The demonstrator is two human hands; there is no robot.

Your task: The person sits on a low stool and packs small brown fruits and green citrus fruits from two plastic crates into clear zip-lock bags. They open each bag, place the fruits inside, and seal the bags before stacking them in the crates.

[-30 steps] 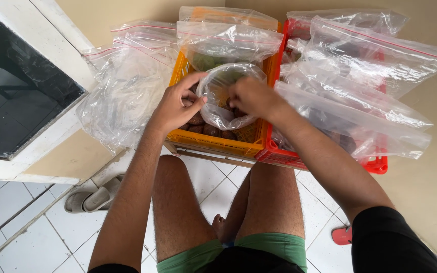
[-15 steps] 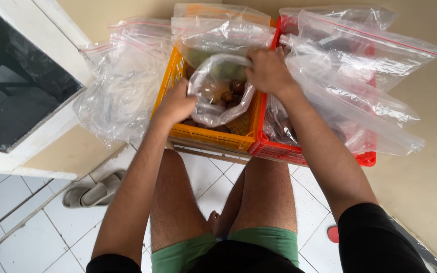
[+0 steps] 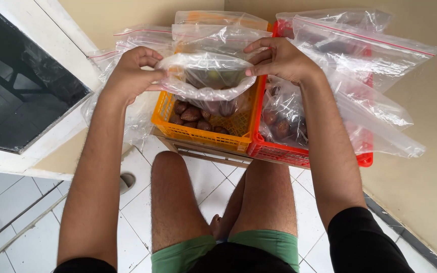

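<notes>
My left hand point(image 3: 133, 72) and my right hand point(image 3: 279, 59) each pinch one end of a clear plastic zip bag point(image 3: 205, 76), stretching its top edge sideways above an orange crate point(image 3: 200, 132). The bag holds some dark brown scaly fruit that sags at its bottom. More of the same brown fruit point(image 3: 193, 114) lies loose in the orange crate under the bag. Both hands are shut on the bag's corners.
A red crate point(image 3: 299, 152) sits right of the orange one, holding filled clear bags of fruit point(image 3: 281, 124). Empty zip bags point(image 3: 360, 55) drape over both crates and to the left. A dark window point(image 3: 16, 86) is at left, white floor tiles and my bare knees below.
The bag was bunched and held close between both hands over the crate. My hands have moved apart and pulled its top edge out straight and wider.
</notes>
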